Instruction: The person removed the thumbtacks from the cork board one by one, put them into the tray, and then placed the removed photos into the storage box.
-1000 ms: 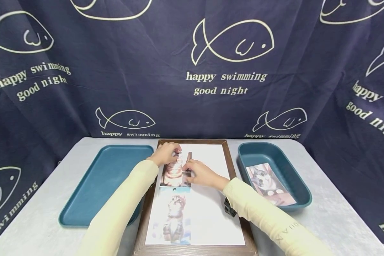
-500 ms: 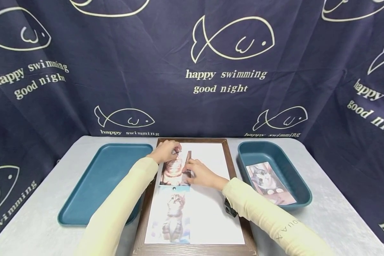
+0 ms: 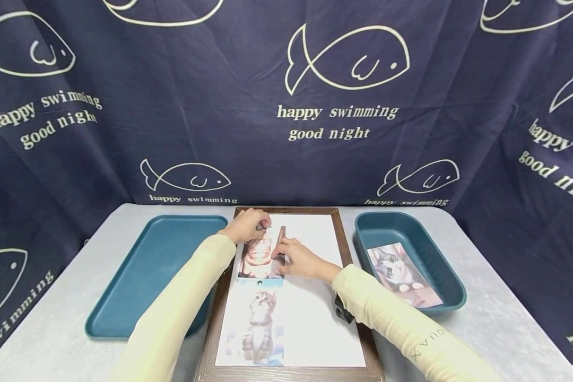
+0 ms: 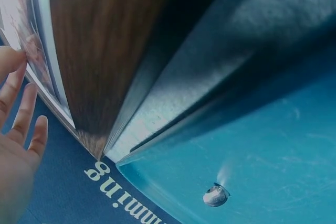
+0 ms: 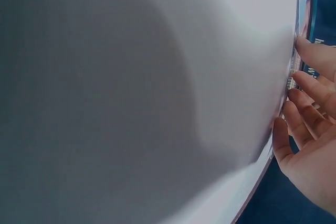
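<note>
A cat picture (image 3: 258, 258) lies in the upper left part of a white board (image 3: 322, 318) with a brown frame. My left hand (image 3: 247, 226) touches the picture's upper end with thumb and fingertips; in the left wrist view the other fingers of that hand (image 4: 18, 135) are spread and fairly straight. On the picture's right side rest the fingertips of my right hand (image 3: 305, 260), seen extended in the right wrist view, the hand (image 5: 315, 114) along the picture's edge. Below it lies a second cat picture (image 3: 260, 326), with a small round metal thing (image 3: 260, 283) near its top.
To the left lies a shallow blue-green tray (image 3: 159, 270). At the right stands a deeper blue-green bin (image 3: 451, 297) with another cat picture (image 3: 398, 270) in it. A round silver piece (image 4: 216, 196) shows on the tray in the left wrist view. Behind hangs a dark blue fish-print cloth (image 3: 248, 106).
</note>
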Motion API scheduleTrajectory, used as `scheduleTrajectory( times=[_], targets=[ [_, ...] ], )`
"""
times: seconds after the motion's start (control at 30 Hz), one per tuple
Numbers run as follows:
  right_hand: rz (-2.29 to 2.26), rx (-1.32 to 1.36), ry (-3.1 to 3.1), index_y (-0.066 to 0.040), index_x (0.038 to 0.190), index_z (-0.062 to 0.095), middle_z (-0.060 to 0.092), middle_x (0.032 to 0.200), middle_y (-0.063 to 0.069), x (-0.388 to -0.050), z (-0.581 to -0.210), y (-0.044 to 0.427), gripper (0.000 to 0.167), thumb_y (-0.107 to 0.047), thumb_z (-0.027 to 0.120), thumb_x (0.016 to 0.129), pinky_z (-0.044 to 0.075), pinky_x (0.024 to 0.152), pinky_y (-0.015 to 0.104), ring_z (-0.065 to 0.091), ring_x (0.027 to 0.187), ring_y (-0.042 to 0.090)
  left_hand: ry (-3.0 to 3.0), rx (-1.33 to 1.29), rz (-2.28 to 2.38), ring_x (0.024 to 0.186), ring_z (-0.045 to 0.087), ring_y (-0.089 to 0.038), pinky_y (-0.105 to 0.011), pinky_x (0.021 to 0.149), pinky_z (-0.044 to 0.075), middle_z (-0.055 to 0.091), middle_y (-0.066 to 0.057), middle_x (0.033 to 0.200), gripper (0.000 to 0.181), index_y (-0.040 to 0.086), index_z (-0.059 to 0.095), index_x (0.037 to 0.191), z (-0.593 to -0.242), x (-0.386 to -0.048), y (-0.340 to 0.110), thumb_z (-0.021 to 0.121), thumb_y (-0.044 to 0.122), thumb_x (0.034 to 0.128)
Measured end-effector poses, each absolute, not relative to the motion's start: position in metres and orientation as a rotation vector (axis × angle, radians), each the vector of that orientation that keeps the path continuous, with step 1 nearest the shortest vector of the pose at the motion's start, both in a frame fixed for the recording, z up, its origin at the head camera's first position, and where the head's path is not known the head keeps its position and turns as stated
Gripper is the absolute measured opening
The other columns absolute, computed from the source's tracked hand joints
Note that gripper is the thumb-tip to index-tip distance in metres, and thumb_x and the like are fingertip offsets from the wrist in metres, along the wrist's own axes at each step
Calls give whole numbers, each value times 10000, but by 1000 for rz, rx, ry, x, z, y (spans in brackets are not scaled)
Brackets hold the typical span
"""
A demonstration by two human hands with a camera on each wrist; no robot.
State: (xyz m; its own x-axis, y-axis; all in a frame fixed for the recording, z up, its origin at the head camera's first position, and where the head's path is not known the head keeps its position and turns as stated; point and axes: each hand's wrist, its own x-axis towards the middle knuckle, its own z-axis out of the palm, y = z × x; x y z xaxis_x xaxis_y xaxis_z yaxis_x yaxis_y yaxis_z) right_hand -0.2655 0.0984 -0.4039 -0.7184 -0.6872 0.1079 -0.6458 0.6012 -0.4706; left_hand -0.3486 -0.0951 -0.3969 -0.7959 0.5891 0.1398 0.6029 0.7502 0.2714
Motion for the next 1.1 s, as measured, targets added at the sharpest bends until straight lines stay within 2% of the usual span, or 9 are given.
scheduleTrajectory(
  times=[0.3, 0.6, 1.1],
  targets=[
    [-742, -1177, 2739, -65, 1005, 627, 549, 1059, 68, -264, -401, 99, 257, -133, 702, 768, 389, 860, 360, 475, 954, 214, -2848, -1027, -370, 827, 603, -125, -324, 777, 471, 659, 39, 852, 202, 157, 654, 904, -401, -357, -94, 695, 78, 722],
    [-755, -1158, 2719, -61, 1009, 623, 545, 1068, 73, -264, -401, 99, 258, -127, 695, 770, 384, 867, 368, 470, 958, 219, -2879, -1017, -278, 873, 567, -178, -412, 840, 412, 652, 57, 845, 226, 170, 659, 900, -400, -359, -91, 685, 66, 701],
    [-763, -1171, 2717, -64, 1011, 620, 545, 1042, 65, -266, -404, 99, 256, -119, 692, 772, 383, 842, 349, 459, 918, 201, -2870, -1019, -219, 781, 547, -148, -374, 784, 399, 619, 83, 748, 210, 179, 660, 858, -400, -360, -91, 704, 82, 677]
  ],
)
